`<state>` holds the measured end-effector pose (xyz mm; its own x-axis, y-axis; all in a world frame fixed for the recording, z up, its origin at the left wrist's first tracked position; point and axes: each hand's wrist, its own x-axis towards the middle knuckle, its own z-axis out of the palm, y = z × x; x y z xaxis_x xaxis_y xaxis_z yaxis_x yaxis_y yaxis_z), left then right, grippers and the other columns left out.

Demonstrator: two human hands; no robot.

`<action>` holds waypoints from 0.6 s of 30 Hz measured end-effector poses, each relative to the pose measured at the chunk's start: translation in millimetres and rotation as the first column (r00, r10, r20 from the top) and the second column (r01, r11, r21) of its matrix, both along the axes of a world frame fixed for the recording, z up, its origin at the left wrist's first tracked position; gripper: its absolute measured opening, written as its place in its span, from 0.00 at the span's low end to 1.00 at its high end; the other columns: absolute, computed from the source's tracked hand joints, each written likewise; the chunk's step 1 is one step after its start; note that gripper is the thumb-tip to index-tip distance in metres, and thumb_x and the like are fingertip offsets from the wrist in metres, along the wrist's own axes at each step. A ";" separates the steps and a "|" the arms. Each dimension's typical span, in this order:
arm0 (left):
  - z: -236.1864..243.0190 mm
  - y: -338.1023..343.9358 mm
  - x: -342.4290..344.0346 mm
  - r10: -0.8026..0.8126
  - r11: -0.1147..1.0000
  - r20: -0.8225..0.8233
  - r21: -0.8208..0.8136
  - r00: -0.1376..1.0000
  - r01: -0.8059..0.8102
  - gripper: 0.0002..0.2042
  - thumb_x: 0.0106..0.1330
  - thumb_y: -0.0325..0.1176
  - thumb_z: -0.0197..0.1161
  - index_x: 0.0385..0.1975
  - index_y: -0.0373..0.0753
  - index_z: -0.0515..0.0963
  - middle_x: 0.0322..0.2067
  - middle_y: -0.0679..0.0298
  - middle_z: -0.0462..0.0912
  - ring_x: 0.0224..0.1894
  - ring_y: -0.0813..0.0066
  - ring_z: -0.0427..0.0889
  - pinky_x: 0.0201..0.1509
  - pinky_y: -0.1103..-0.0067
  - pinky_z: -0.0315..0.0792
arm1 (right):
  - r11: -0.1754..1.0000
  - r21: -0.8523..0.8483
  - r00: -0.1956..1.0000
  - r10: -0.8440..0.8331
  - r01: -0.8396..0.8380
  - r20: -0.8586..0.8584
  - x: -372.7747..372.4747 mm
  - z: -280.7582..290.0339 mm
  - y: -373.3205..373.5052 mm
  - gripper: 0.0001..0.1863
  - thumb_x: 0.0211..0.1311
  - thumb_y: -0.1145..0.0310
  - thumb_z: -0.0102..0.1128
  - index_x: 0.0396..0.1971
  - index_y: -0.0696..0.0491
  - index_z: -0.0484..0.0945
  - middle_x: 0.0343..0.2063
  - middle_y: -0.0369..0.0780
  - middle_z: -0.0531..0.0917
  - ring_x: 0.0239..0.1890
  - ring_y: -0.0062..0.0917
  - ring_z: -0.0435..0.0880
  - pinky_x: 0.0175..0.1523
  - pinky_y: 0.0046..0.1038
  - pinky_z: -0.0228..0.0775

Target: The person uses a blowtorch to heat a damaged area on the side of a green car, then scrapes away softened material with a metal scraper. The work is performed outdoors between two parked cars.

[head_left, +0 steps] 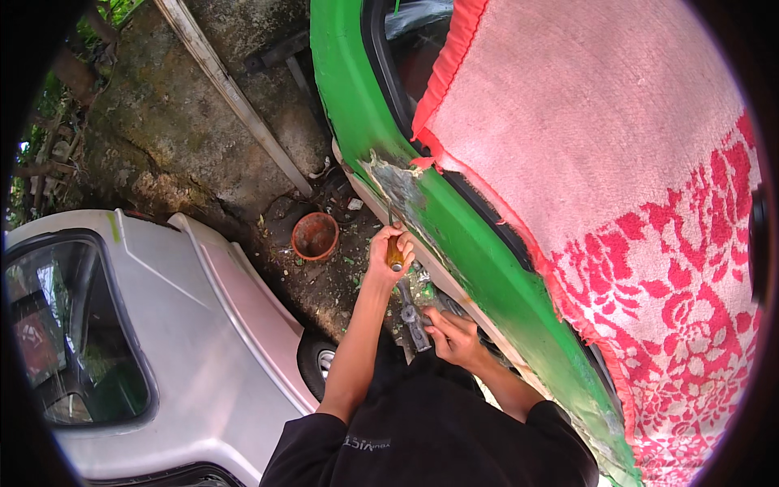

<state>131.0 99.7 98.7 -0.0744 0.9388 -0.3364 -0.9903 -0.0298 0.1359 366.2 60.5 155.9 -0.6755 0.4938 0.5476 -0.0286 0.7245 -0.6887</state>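
Beside the green car body [483, 264], my left hand [381, 252] clasps an amber-handled metal tool [395, 256], apparently steadying it; my right hand [457, 339] grips a grey metal hammer [414, 319].

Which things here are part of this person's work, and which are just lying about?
Seemingly in use:
Amber-handled tool, held in the left hand
Hammer, held in the right hand
Green vehicle, damaged near the hands

Seemingly just there:
Reddish-brown pot, on the ground
Long pale beam
Silver car, at the left
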 end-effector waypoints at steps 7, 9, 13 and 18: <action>10.8 -15.5 8.8 -0.018 1.000 -0.054 0.001 0.998 0.018 0.05 0.64 0.28 0.47 0.36 0.43 0.70 0.11 0.66 0.63 0.08 0.73 0.55 0.09 0.76 0.50 | 0.996 -0.077 0.994 -0.061 0.054 -0.086 -14.9 -4.5 -0.3 0.21 0.59 0.78 0.62 0.54 0.59 0.77 0.24 0.44 0.82 0.19 0.29 0.80 0.24 0.28 0.70; 10.4 -15.6 10.8 -0.018 1.000 -0.056 -0.003 0.998 0.018 0.05 0.64 0.28 0.47 0.36 0.43 0.70 0.11 0.66 0.62 0.08 0.73 0.55 0.09 0.76 0.50 | 0.994 -0.102 0.998 -0.040 0.034 -0.050 -13.8 -0.8 -2.7 0.21 0.59 0.78 0.62 0.54 0.58 0.77 0.21 0.43 0.80 0.18 0.28 0.78 0.23 0.28 0.69; 0.4 -14.9 6.5 -0.035 0.999 -0.058 0.033 0.998 0.037 0.05 0.63 0.28 0.48 0.35 0.43 0.71 0.11 0.65 0.62 0.08 0.74 0.55 0.09 0.76 0.49 | 0.999 -0.046 1.000 -0.001 0.001 -0.012 -13.0 -13.7 -4.5 0.21 0.59 0.76 0.63 0.55 0.58 0.77 0.18 0.40 0.75 0.15 0.27 0.73 0.22 0.30 0.67; -9.2 -12.1 -0.4 -0.065 0.996 -0.041 0.057 0.997 0.067 0.06 0.63 0.27 0.48 0.36 0.44 0.71 0.11 0.65 0.64 0.09 0.74 0.56 0.10 0.77 0.49 | 1.000 -0.014 1.000 0.007 -0.007 -0.008 -11.4 -15.5 -4.5 0.22 0.58 0.75 0.64 0.54 0.56 0.78 0.17 0.39 0.74 0.15 0.27 0.73 0.22 0.30 0.67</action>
<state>130.7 87.6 89.6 -0.0234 0.9600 -0.2792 -0.9843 0.0267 0.1744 354.7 56.0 140.3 -0.6745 0.4967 0.5462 -0.0396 0.7144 -0.6986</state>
